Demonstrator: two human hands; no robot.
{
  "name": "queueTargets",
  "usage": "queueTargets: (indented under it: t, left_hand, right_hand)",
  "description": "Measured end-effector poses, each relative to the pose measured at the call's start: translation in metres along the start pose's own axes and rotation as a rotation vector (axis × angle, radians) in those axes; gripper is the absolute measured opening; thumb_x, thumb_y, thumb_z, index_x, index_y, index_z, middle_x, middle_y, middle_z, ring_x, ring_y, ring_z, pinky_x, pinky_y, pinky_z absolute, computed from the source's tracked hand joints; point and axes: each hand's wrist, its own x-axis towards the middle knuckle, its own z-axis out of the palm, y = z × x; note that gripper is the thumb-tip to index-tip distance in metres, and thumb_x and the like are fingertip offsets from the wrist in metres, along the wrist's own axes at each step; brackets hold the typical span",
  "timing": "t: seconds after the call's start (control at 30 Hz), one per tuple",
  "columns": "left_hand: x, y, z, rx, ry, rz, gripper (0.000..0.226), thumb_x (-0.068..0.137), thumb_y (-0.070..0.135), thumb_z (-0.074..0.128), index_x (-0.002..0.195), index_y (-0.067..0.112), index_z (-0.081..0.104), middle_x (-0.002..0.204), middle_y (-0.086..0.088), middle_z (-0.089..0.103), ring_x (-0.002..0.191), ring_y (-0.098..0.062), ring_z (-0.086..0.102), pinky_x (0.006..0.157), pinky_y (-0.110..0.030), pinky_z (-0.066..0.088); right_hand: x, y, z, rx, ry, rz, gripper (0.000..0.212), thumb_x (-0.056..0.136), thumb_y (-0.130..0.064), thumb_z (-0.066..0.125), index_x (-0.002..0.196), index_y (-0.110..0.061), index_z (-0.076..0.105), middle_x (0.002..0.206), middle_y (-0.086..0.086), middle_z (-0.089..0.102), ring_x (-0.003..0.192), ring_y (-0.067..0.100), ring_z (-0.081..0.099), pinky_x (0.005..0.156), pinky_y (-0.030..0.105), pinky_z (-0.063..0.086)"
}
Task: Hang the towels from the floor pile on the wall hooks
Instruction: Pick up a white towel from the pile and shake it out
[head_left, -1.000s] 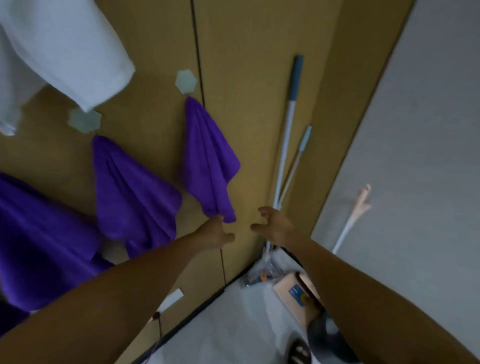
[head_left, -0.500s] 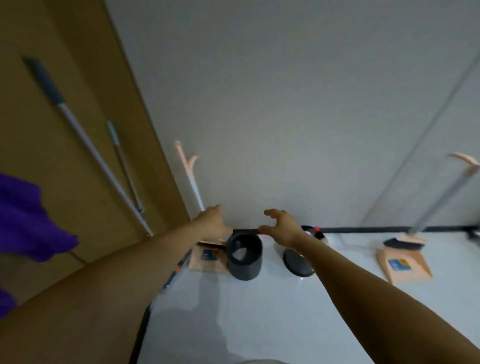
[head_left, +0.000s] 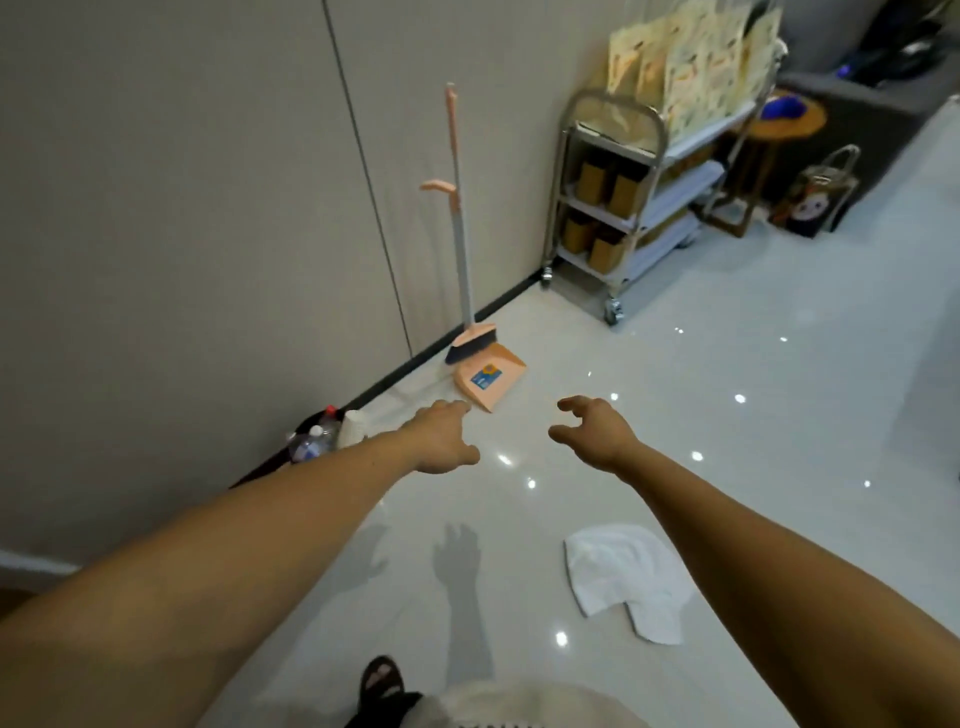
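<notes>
Because the white towel (head_left: 623, 577) below the right hand (head_left: 592, 434) awaits pickup, it and the left hand (head_left: 441, 439) hover empty, fingers loosely spread.

The floor (head_left: 779, 395) is pale and glossy, and small spots of light are reflected on it. One white towel (head_left: 623, 577) lies crumpled on it at the lower right, apart from the other things. Further away, close to the wall, a peach dustpan (head_left: 491, 379) rests on the floor, with the bristles of a broom (head_left: 470, 348) at its back edge. Left of them, along the wall, stand some plastic bottles (head_left: 310, 446). A metal cart (head_left: 670, 208) on wheels stands further along the same wall, and a bag (head_left: 815, 197) stands on the floor beyond it.
</notes>
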Motion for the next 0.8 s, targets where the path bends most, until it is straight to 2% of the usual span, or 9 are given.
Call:
queueTargets:
  t: [0.27,0.37,0.47,0.67,0.8]
  left_hand:
    - [0.101,0.104,0.061,0.091,-0.279,0.177,0.077,0.086,0.038,0.060,0.150,0.017,0.021,0.152,-0.010,0.026,0.124,-0.030,0.047,0.100,-0.039,0.043]
    - [0.141,0.128,0.087,0.110,-0.366,0.215,0.077,0.087,0.037,0.059,0.150,0.015,0.021,0.153,-0.010,0.025,0.129,-0.028,0.042,0.100,-0.034,0.041]
    - [0.176,0.151,0.118,0.132,-0.407,0.217,0.074,0.088,0.037,0.058,0.150,0.015,0.022,0.152,-0.010,0.029,0.128,-0.029,0.044,0.100,-0.036,0.041]
    - [0.222,0.170,0.209,0.180,-0.503,0.181,0.071,0.089,0.042,0.054,0.149,0.016,0.024,0.151,-0.008,0.031,0.130,-0.025,0.042,0.097,-0.032,0.038]
    - [0.258,0.160,0.301,0.162,-0.517,0.081,0.070,0.089,0.043,0.053,0.148,0.016,0.026,0.151,-0.006,0.033,0.130,-0.022,0.042,0.097,-0.030,0.037]
  right_hand:
    - [-0.001,0.135,-0.039,0.162,0.053,0.334,0.058,0.086,-0.031,0.064,0.139,-0.017,0.047,0.140,0.008,0.048,0.121,0.025,0.053,0.098,0.038,0.046]
    - [0.004,0.174,-0.042,0.194,0.053,0.433,0.059,0.086,-0.033,0.063,0.140,-0.017,0.045,0.141,0.007,0.048,0.118,0.023,0.055,0.093,0.032,0.046]
    - [0.017,0.214,-0.039,0.226,0.059,0.506,0.059,0.087,-0.032,0.062,0.141,-0.016,0.045,0.141,0.008,0.049,0.123,0.023,0.052,0.098,0.034,0.045]
    - [0.050,0.301,0.004,0.338,-0.029,0.567,0.059,0.090,-0.033,0.061,0.142,-0.014,0.043,0.143,0.005,0.049,0.128,0.020,0.049,0.097,0.028,0.039]
    - [0.087,0.381,0.065,0.335,-0.117,0.583,0.057,0.092,-0.034,0.058,0.143,-0.014,0.042,0.141,0.005,0.051,0.124,0.021,0.052,0.095,0.027,0.039]
